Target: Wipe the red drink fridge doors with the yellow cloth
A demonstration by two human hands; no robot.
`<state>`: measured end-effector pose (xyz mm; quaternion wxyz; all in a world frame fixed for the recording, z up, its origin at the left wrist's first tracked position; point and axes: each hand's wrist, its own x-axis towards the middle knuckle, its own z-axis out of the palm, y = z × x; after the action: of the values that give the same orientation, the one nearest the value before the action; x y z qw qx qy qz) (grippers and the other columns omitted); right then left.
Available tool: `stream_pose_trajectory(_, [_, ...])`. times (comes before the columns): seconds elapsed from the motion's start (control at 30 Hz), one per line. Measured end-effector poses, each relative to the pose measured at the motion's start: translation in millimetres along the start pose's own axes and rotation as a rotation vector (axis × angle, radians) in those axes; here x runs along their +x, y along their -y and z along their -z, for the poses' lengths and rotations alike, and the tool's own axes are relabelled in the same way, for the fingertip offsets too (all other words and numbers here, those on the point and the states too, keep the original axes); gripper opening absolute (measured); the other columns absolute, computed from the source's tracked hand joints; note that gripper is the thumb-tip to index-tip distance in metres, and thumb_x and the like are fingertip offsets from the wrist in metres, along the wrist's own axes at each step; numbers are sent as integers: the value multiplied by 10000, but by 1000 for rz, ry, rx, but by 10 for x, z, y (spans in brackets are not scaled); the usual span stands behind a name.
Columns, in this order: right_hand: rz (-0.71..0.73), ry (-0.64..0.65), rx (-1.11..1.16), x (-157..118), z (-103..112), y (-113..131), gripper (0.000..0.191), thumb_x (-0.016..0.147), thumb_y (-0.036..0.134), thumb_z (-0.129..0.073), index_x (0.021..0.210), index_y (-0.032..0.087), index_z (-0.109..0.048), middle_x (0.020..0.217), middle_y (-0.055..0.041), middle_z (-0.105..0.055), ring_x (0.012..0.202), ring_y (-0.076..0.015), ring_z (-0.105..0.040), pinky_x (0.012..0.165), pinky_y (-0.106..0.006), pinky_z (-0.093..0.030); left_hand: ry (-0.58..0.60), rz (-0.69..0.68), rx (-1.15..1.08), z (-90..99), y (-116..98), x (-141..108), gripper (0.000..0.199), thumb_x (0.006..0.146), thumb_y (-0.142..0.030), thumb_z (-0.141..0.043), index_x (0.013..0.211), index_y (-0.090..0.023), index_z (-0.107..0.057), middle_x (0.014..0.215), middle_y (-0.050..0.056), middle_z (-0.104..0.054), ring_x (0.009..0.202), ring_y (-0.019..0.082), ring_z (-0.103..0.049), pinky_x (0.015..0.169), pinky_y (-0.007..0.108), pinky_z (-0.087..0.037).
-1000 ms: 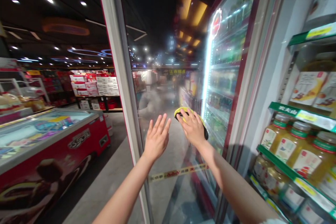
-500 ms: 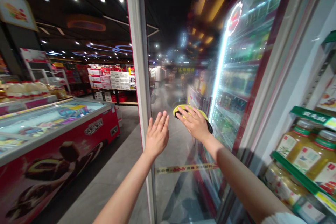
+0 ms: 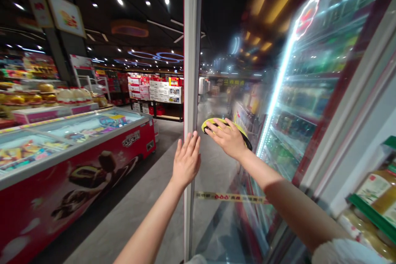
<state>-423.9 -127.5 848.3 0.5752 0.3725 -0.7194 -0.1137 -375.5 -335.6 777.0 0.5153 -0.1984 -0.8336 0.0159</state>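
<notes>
My right hand (image 3: 227,138) lies over a yellow and black cleaning cloth (image 3: 239,128), its fingers spread across the cloth and pressing it to the glass door panel (image 3: 216,169). The cloth looks folded into an oval pad, partly hidden under the palm. My left hand (image 3: 186,160) is open, fingers stretched upward, holding nothing. It sits in front of the pale vertical door frame (image 3: 189,57); whether it touches the frame I cannot tell. A yellow printed strip (image 3: 229,197) runs across the glass below both hands.
A red chest freezer (image 3: 123,148) with packaged goods stands to the left. White and red boxes (image 3: 161,90) are stacked behind it. A lit drinks fridge (image 3: 312,78) shows on the right of the glass. Bottles (image 3: 375,187) stand on a green-edged shelf at far right.
The camera view has turned left, so the door frame and fridge sit farther right. Relative to the glass, my right hand and the cloth have moved left, closer to the frame.
</notes>
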Motion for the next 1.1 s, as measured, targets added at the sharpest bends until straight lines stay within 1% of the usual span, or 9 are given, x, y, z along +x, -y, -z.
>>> stream_pose_trajectory(0.2, [-129, 54, 67, 163, -26, 123, 465, 1035, 170, -442, 1454, 350, -530, 1605, 33, -453, 1520, -210, -358, 1272, -507, -258, -2, 9, 25, 72, 45, -13, 752, 953, -173, -486, 1639, -144, -179, 1654, 131, -297, 1576, 265, -173, 1298, 522, -139])
stream_pose_trajectory(0.33, [36, 130, 203, -77, -83, 270, 489, 1009, 151, -476, 1435, 377, -557, 1571, 57, -501, 1491, -182, -410, 1272, -453, -297, -2, 16, 21, 128, 100, -97, 781, 945, -156, -487, 1645, -158, -140, 1646, 127, -326, 1575, 256, -185, 1300, 503, -140])
stream_pose_trajectory(0.43, [132, 149, 246, -99, -72, 192, 455, 1002, 159, -510, 1370, 406, -612, 1532, 88, -544, 1484, -170, -422, 1279, -439, -288, 7, 21, 22, 171, 132, -122, 767, 954, -167, -487, 1644, -155, -153, 1646, 129, -332, 1576, 257, -183, 1298, 498, -148])
stream_pose_trajectory(0.6, [15, 108, 154, 50, -36, 114, 423, 1026, 164, -478, 1379, 355, -610, 1575, 54, -495, 1522, -221, -362, 1277, -516, -254, 12, 53, 25, 196, 108, -51, 721, 952, -166, -481, 1626, -121, -229, 1655, 145, -313, 1582, 264, -149, 1295, 505, -141])
stream_pose_trajectory(0.67, [42, 88, 150, -6, -51, 183, 410, 1022, 155, -478, 1370, 318, -620, 1561, 25, -517, 1498, -217, -403, 1257, -485, -299, 7, 63, 18, 198, 93, -33, 718, 951, -165, -481, 1624, -119, -233, 1659, 149, -304, 1583, 264, -144, 1294, 504, -147])
stream_pose_trajectory(0.73, [158, 75, 149, -70, -72, 230, 364, 1021, 156, -483, 1317, 273, -658, 1516, -4, -572, 1440, -216, -482, 1200, -447, -384, -3, 65, 13, 208, 87, -23, 726, 955, -167, -478, 1630, -126, -212, 1662, 147, -296, 1583, 265, -142, 1292, 504, -162])
stream_pose_trajectory(0.83, [252, 76, 155, 19, -66, 128, 324, 1037, 171, -465, 1256, 250, -691, 1458, -11, -628, 1370, -224, -551, 1115, -439, -455, -11, 63, 5, 241, 88, 24, 776, 951, -158, -476, 1647, -152, -132, 1670, 138, -276, 1581, 264, -152, 1284, 501, -203])
stream_pose_trajectory(1.0, [-33, -12, 56, 431, 75, -214, 381, 1064, 193, -411, 1372, 270, -621, 1549, -24, -531, 1435, -252, -476, 1113, -483, -426, -48, 60, 1, 288, 50, 192, 841, 936, -150, -499, 1652, -165, -58, 1677, 140, -252, 1582, 277, -133, 1274, 520, -239])
stream_pose_trajectory(1.1, [-122, -73, -29, 392, 109, -157, 396, 1059, 188, -406, 1398, 240, -604, 1575, -42, -495, 1435, -275, -467, 1093, -483, -419, -66, 43, -5, 281, 6, 242, 828, 942, -157, -496, 1652, -161, -69, 1679, 141, -249, 1584, 274, -118, 1274, 521, -243])
